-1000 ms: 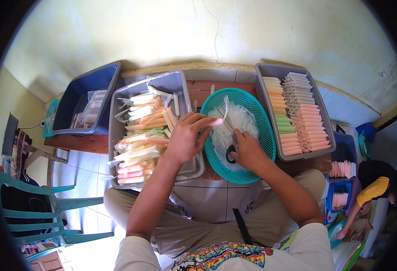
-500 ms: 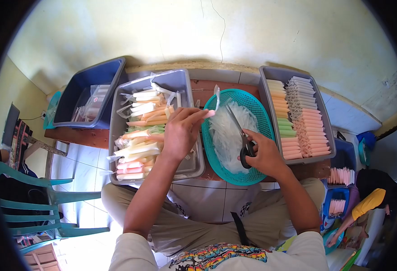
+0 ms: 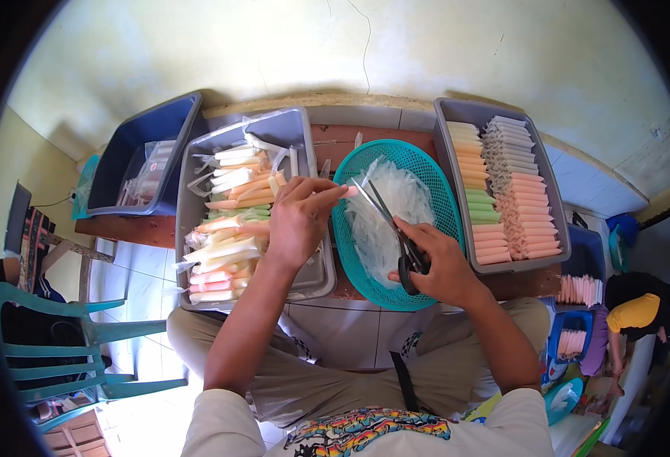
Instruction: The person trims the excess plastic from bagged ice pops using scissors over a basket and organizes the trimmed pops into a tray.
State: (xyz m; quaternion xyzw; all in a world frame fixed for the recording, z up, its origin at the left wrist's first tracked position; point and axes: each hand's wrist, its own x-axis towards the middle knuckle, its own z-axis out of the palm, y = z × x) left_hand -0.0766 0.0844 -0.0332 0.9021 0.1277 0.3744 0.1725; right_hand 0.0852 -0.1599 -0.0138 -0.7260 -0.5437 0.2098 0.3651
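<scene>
A pink filled plastic tube (image 3: 350, 192) is pinched in my left hand (image 3: 301, 219), its end pointing right over the rim of the teal basket (image 3: 448, 199). Black-handled scissors (image 3: 384, 209) are in my right hand (image 3: 443, 263), with blades parted and tips close to the tube's end. Clear plastic scraps (image 3: 403, 199) fill the basket below. To the left, a grey tub (image 3: 298, 131) holds loose tubes in white, orange, green and pink, partly covered by my left hand.
A second grey tub (image 3: 463, 113) on the right holds stacked tubes in rows. A dark blue bin (image 3: 114, 164) stands at the far left, above a green plastic chair (image 3: 53, 346). Another person (image 3: 633, 312) is at the far right, near blue containers.
The scissors have been raised and opened, and their blades now meet the area by the tube's end. The plastic tail that stood up from the tube no longer shows. The other person has shifted.
</scene>
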